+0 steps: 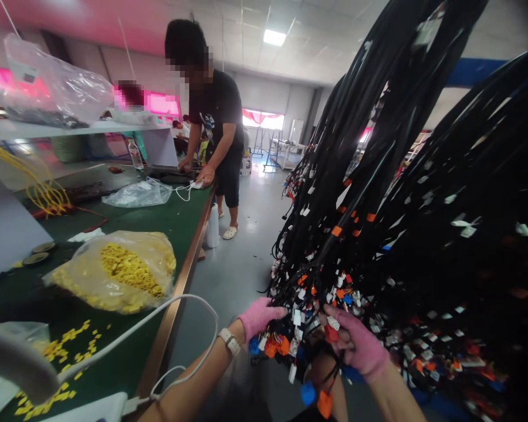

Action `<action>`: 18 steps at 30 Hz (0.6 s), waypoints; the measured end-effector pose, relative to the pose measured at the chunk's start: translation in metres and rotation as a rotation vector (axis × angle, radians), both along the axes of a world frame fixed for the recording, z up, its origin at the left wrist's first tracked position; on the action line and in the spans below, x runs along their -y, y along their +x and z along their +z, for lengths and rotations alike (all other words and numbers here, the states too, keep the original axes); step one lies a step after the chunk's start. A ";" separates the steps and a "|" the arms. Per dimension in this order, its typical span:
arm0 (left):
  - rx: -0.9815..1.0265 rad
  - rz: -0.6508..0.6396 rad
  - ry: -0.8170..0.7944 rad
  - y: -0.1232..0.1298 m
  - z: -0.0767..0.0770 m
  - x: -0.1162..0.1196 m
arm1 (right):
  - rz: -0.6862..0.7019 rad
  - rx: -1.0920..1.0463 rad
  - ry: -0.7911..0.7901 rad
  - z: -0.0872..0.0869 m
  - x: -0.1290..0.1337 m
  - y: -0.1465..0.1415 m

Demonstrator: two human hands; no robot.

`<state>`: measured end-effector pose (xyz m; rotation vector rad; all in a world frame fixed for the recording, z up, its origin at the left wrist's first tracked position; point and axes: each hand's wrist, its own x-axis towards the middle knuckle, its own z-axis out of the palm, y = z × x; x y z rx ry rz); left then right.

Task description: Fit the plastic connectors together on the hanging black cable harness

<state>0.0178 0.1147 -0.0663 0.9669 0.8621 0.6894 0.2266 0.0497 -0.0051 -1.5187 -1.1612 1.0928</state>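
Long black wiring harnesses (pixel 330 193) hang in thick bundles on the right, their lower ends crowded with white, orange, blue and red connectors. My left hand (pixel 260 319), in a pink glove, closes round wires at the left side of one bundle; its fingers are partly hidden behind them. Just below it dangle orange connectors (pixel 276 346). On the other side of these ends, my right hand (pixel 363 346), also gloved in pink, curls its fingers around wires near a red connector (pixel 331 333). A blue connector (pixel 308 394) and an orange one hang lower, between my forearms.
A green-topped table (pixel 189 234) runs along the left. On it lie a bag of yellow parts (pixel 132 269), loose yellow pieces (pixel 66 351) and a clear plastic bag (pixel 138 193). A white cable (pixel 193 298) loops near my left forearm. Another person (pixel 220 111) stands at the table's far end.
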 end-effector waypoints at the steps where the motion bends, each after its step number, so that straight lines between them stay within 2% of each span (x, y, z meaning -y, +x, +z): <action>1: -0.001 0.002 0.001 0.000 -0.001 0.000 | -0.018 -0.050 -0.028 -0.003 0.002 -0.003; 5: -0.001 0.003 0.014 0.003 -0.003 0.002 | -0.131 -0.453 -0.184 -0.017 0.006 -0.006; 7: -0.006 -0.006 0.019 0.004 -0.004 0.002 | -0.171 -0.573 -0.196 -0.025 0.005 -0.003; 12: -0.031 -0.049 0.029 0.002 -0.007 0.000 | -0.232 -0.653 -0.175 -0.040 0.001 0.004; 18: -0.119 -0.095 0.069 -0.004 -0.007 -0.001 | -0.103 -0.610 -0.138 -0.043 0.004 0.010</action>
